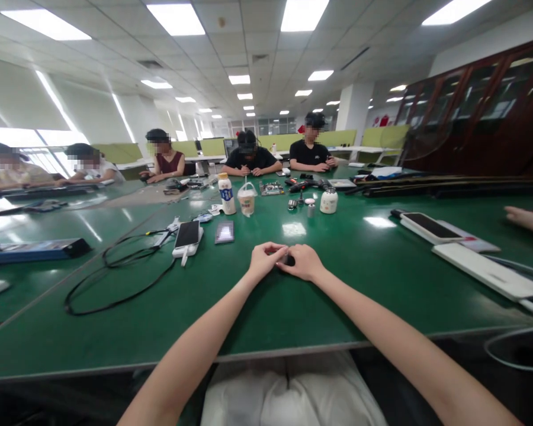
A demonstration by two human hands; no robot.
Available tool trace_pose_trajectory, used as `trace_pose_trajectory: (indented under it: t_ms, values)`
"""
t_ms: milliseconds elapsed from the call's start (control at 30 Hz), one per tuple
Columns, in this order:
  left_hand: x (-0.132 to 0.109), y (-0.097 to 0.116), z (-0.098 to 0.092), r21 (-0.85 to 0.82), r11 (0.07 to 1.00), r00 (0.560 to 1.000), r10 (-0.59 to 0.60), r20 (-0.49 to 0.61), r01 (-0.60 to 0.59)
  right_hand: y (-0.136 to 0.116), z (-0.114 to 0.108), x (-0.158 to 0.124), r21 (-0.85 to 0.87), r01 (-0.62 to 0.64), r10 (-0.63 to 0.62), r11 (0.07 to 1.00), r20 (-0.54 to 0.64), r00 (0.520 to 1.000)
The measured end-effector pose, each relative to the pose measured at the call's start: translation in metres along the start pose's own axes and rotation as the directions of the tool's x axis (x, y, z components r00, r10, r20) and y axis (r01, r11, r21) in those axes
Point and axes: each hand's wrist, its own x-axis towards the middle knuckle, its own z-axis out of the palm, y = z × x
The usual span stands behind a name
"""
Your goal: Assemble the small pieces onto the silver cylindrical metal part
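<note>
My left hand [265, 260] and my right hand [304, 261] meet just above the green table [169, 337], fingers curled toward each other. Between them they grip a small dark object [288, 260], mostly covered by the fingers, so its kind does not show. Ahead of the hands lie a small dark card-like piece [224, 232], some small metal parts [292, 205] and a small grey cylinder [311, 210]. A white jar [328, 200] stands to their right.
Left are a phone on a white block [188, 236] and a looped black cable [115, 309]. A bottle [226, 194] and a lidded cup [247, 199] stand farther back. Right lie another phone [430, 226] and a long white device [488, 271]. Several people sit around; another person's hand [528, 220] reaches in at right.
</note>
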Motion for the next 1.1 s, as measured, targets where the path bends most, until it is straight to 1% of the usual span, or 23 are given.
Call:
trace_pose_trajectory:
  t_ms: [133,200,300,500,667,800,1100]
  values:
    - [-0.012,0.010,0.002,0.078,0.996,0.996,0.052,-0.077,-0.046,-0.005,-0.004,-0.003,0.008,0.015,-0.015,1.000,-0.036,0.999]
    - [-0.015,0.014,0.002,0.129,0.988,0.988,0.096,-0.119,-0.080,-0.005,-0.004,-0.002,0.027,0.037,-0.036,0.999,-0.051,0.998]
    - [-0.017,0.016,0.001,0.186,0.976,0.979,0.144,-0.146,-0.116,0.000,-0.002,-0.002,0.085,0.059,-0.053,0.995,-0.066,0.996]
    - [-0.017,0.017,-0.004,0.244,0.956,0.973,0.196,-0.125,-0.161,0.007,0.005,-0.004,0.208,0.007,-0.001,0.978,-0.031,1.000]
    - [-0.018,0.021,-0.005,0.260,0.938,0.962,0.258,-0.088,-0.228,0.003,0.002,-0.009,0.279,-0.038,0.037,0.960,0.007,0.999]
    - [-0.020,0.027,-0.006,0.271,0.929,0.959,0.277,-0.057,-0.252,-0.001,-0.001,-0.013,0.333,-0.053,0.041,0.942,0.043,0.998]
    - [-0.019,0.030,-0.012,0.339,0.901,0.953,0.300,-0.035,-0.271,-0.004,-0.005,-0.014,0.354,-0.067,0.046,0.933,0.068,0.997]
